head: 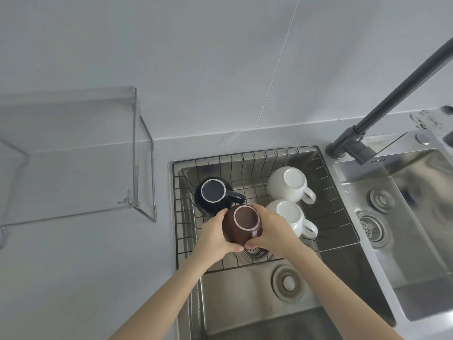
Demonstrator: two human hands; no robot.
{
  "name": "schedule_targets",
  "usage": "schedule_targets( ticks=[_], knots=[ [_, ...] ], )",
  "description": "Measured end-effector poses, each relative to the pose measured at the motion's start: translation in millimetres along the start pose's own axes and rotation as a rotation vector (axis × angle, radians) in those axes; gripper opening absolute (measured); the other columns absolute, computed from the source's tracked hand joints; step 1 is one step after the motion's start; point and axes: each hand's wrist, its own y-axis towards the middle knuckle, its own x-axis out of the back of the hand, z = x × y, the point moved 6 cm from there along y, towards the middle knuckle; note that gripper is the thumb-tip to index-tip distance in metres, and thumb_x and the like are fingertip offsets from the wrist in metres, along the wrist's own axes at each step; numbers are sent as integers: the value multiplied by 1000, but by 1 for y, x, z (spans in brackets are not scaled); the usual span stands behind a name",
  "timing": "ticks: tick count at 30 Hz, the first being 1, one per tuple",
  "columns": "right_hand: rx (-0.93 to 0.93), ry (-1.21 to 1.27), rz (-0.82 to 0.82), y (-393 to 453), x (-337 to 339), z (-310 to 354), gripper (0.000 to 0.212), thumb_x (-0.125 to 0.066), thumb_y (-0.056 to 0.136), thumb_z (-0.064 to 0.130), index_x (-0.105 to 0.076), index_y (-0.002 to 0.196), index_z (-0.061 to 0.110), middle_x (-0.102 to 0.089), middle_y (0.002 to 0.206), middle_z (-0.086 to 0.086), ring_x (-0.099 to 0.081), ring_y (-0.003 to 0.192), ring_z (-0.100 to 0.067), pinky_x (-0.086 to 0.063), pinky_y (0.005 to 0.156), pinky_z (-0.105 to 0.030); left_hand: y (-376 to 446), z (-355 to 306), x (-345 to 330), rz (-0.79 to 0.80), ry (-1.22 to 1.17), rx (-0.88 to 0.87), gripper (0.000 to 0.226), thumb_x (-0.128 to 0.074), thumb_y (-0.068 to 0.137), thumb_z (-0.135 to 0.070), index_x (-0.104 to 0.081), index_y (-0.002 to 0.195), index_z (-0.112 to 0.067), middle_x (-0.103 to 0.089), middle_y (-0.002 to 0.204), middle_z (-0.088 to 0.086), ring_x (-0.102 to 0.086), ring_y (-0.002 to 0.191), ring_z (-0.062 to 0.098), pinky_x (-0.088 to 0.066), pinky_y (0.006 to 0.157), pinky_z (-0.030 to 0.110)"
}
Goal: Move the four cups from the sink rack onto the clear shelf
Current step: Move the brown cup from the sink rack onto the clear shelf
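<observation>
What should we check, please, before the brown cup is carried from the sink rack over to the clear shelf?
1. Grip on the brown cup: left hand and right hand cup its sides; ok.
2. Cup clear of the wire rack: cannot tell whether it is lifted or resting.
3. Landing spot on the clear shelf: nothing on it; ok.
4. Neighbours: navy cup and nearer white cup sit very close to the hands; not ok, lift straight up.
5. Cup upside down, base up; handle hidden; cannot tell its direction.
</observation>
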Motion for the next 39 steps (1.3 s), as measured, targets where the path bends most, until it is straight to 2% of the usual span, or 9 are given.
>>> schedule_targets(
  ticks=[10,14,17,20,23,27,34,36,39],
  knots=[
    [38,50,-50,-13,31,26,79,-83,48,26,-48,119,30,-64,94,10,-57,82,-13,-40,67,-11,-14,-19,28,-117,-40,-104,99,-88,43,-28,-45,131,-19,-65,119,3,-59,109,16,-46,97,26],
    [100,39,-119,-24,71,69,88,-84,51,26,-43,129,29,-66,109,3,-60,99,-19,-47,85,-29,-29,-53,68,-242,-73,-209,97,-89,41,-25,-47,129,-21,-67,115,3,-61,107,18,-48,96,30],
    [189,-13,-178,-33,102,115,85,-84,52,25,-45,126,29,-68,106,2,-60,96,-21,-44,82,-29,-46,-79,108,-346,-60,-285,95,-88,43,-25,-47,129,-20,-68,112,3,-62,103,18,-48,93,28],
    [302,-6,-212,-34,124,168,86,-86,51,22,-46,127,24,-66,113,-3,-59,103,-26,-46,93,-37,-66,-96,155,-456,-84,-324,96,-89,44,-23,-46,130,-18,-67,112,3,-62,102,17,-45,89,21],
    [410,19,-223,-28,132,220,86,-86,50,20,-48,126,25,-65,118,-1,-58,108,-23,-46,98,-42,-86,-101,204,-553,-118,-346,87,-88,44,-19,-52,123,-17,-65,96,-5,-63,98,17,-46,85,20],
    [513,37,-179,-10,123,287,87,-86,49,19,-47,127,29,-63,119,0,-59,107,-23,-49,95,-43,-111,-88,267,-681,-108,-371,82,-88,43,-23,-55,117,-24,-64,91,-12,-64,93,15,-52,88,29],
    [651,31,-79,30,75,394,88,-86,48,19,-47,127,24,-64,119,0,-57,110,-21,-46,99,-42,-133,-35,359,-817,-94,-302,78,-88,43,-19,-57,114,-19,-54,81,-27,-60,87,11,-48,80,16],
    [673,16,-48,43,56,418,86,-86,48,18,-49,125,22,-65,116,-2,-58,108,-24,-47,97,-43,-133,-14,379,-835,-98,-268,78,-88,43,-20,-57,114,-20,-58,83,-22,-60,87,11,-46,77,13],
    [699,-13,-8,61,26,444,76,-85,49,15,-54,118,20,-68,111,-3,-60,104,-24,-48,94,-42,-125,20,399,-837,-119,-205,78,-87,42,-22,-57,114,-21,-66,94,-8,-63,92,15,-51,83,25]
  ],
)
